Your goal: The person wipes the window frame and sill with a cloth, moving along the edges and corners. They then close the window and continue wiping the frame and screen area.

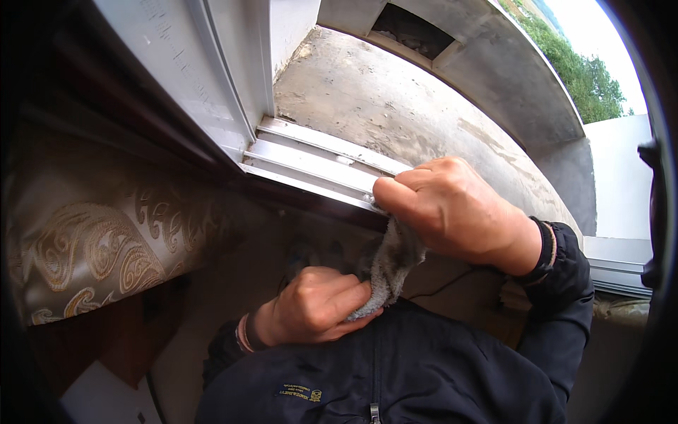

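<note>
A soiled grey terry cloth [393, 265] hangs stretched between my two hands. My right hand [450, 206] grips its upper end on the white sliding-window track [318, 161], with the fingertips hidden behind the fist. Lower down, close to my jacket front, my left hand [318, 305] pinches the cloth's other end. Dark smudges mark the cloth's middle. Parallel rails run along the track, and a small white piece [345, 160] lies in one channel left of my right hand.
A white window frame [233, 79] rises at the track's left end. Beyond the track lies a stained concrete ledge [360, 79] with a parapet [503, 79] behind it. Patterned, shiny fabric [100, 249] covers something at left. A thin dark cable [445, 286] runs below my right wrist.
</note>
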`<action>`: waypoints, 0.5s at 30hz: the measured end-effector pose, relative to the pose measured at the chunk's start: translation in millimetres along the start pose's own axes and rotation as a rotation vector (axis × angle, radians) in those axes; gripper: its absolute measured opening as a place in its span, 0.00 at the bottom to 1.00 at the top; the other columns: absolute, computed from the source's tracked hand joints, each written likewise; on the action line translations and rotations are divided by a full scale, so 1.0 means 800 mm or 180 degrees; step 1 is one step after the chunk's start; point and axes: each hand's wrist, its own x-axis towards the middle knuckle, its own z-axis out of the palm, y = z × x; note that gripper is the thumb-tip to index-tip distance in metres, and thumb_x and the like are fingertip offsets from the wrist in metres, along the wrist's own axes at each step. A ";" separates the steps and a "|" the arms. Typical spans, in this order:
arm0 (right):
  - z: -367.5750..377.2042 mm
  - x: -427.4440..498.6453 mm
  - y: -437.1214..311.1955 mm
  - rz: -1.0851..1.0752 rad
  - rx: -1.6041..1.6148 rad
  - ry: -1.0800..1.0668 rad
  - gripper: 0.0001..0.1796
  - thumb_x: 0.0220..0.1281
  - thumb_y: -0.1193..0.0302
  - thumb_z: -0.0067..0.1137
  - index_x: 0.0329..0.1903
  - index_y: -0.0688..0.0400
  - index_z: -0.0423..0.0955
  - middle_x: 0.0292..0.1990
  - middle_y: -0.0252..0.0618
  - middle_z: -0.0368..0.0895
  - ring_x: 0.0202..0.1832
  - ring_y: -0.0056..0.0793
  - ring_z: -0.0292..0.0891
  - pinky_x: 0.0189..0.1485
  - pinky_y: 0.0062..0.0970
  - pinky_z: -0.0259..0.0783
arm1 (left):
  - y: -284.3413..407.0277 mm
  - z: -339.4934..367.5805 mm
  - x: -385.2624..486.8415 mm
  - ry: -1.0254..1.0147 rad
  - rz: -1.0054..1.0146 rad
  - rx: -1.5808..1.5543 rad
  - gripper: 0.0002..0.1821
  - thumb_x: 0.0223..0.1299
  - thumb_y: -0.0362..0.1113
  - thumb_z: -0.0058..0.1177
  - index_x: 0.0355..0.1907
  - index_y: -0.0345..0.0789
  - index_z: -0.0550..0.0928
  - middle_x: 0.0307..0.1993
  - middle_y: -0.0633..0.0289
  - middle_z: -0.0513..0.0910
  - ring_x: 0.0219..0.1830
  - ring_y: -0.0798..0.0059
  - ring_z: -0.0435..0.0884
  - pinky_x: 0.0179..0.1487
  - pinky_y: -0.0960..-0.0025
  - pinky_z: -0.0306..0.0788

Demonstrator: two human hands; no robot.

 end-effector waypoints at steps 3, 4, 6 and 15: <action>0.008 0.005 -0.025 0.0199 -0.0456 0.0168 0.09 0.50 0.76 0.59 0.30 0.59 0.66 0.21 0.39 0.68 0.24 0.41 0.74 0.27 0.37 0.70 | -0.003 -0.001 -0.001 0.0010 -0.0015 0.0024 0.12 0.51 0.33 0.71 0.30 0.33 0.79 0.19 0.60 0.71 0.19 0.63 0.76 0.23 0.61 0.69; 0.008 0.003 -0.033 0.0251 -0.0684 0.0250 0.09 0.51 0.76 0.59 0.29 0.59 0.66 0.21 0.38 0.68 0.24 0.41 0.74 0.27 0.36 0.70 | -0.004 -0.001 0.000 -0.0010 -0.0004 0.0033 0.12 0.51 0.34 0.71 0.30 0.33 0.79 0.19 0.60 0.71 0.19 0.63 0.76 0.23 0.61 0.69; 0.002 0.000 -0.037 0.0312 -0.0597 0.0150 0.08 0.52 0.76 0.58 0.29 0.59 0.66 0.21 0.39 0.68 0.23 0.40 0.73 0.26 0.36 0.70 | -0.005 -0.001 0.000 -0.0047 0.0032 0.0010 0.13 0.49 0.33 0.72 0.30 0.32 0.80 0.19 0.60 0.72 0.18 0.62 0.75 0.22 0.61 0.68; 0.008 0.010 -0.012 -0.0080 -0.0170 0.0189 0.07 0.51 0.77 0.58 0.31 0.60 0.68 0.21 0.39 0.66 0.21 0.38 0.69 0.24 0.35 0.65 | -0.008 -0.003 0.000 0.0019 0.0058 -0.0030 0.12 0.52 0.34 0.70 0.30 0.33 0.79 0.20 0.60 0.72 0.18 0.63 0.76 0.23 0.61 0.69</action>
